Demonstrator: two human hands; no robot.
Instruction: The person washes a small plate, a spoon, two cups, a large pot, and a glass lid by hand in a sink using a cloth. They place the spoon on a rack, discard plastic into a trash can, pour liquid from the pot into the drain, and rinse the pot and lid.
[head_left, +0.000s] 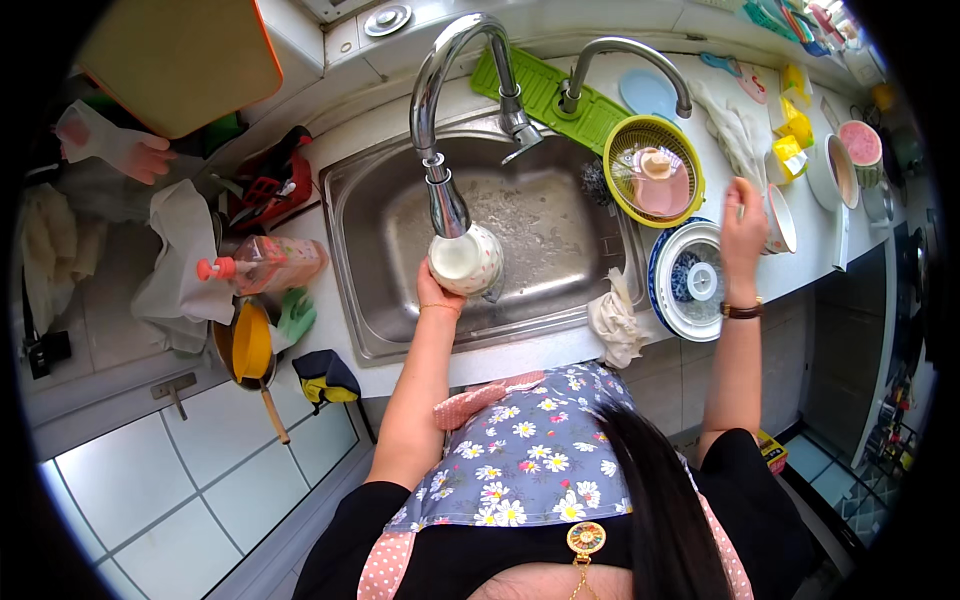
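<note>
My left hand (439, 289) holds a white bowl with small coloured spots (480, 262) over the steel sink (540, 307), right under the spout of the tall chrome faucet (450, 206). The bowl is tilted, its pale base facing up. At the right, my slightly blurred right hand (744, 232) is raised above the counter; its fingers look partly curled and I cannot tell whether they hold anything. Just beyond it stands a white bowl with a red-marked rim (781, 219). Left of the wrist lies a white lid with a clear centre (688, 319) on a blue-patterned dish (654, 264).
A yellow-green strainer basket (701, 184) with pink items stands at the sink's right corner, near a second faucet (596, 45). A crumpled cloth (616, 322) lies on the front edge. Left are a soap pump bottle (277, 264) and a pan (221, 337). A white saucepan (825, 184) stands far right.
</note>
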